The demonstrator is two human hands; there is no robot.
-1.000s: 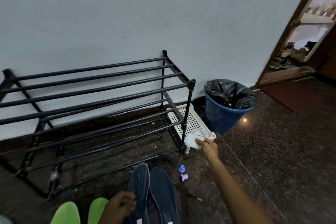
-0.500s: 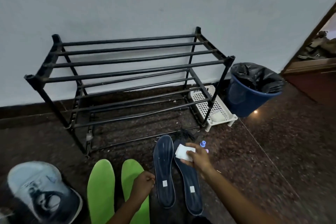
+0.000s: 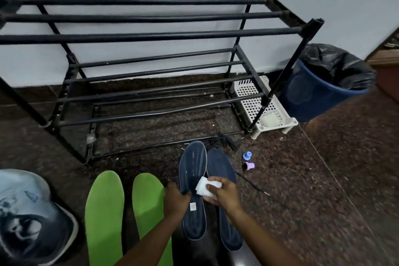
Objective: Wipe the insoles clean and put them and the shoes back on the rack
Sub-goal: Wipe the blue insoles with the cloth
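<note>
Two navy insoles lie side by side on the dark floor in front of the black shoe rack [image 3: 151, 35]. My left hand [image 3: 176, 200] grips the left navy insole [image 3: 193, 166] at its middle edge. My right hand [image 3: 224, 193] pinches a folded white wipe [image 3: 205, 185] and holds it against that insole, over the right navy insole [image 3: 222, 170]. Two bright green insoles [image 3: 104, 211] [image 3: 149, 203] lie flat to the left. A grey and navy shoe [image 3: 28, 218] sits at the lower left.
A white perforated tray [image 3: 251, 101] holding a pale pad stands at the rack's right foot. A blue bin [image 3: 313, 97] with a black liner is beside it. Two small caps, blue [image 3: 247, 155] and pink [image 3: 249, 166], and black laces [image 3: 224, 141] lie on the floor.
My right hand brought the white wipe back from the tray and down onto the left navy insole. My left hand moved from the green insoles to grip that insole. The view tilted down.
</note>
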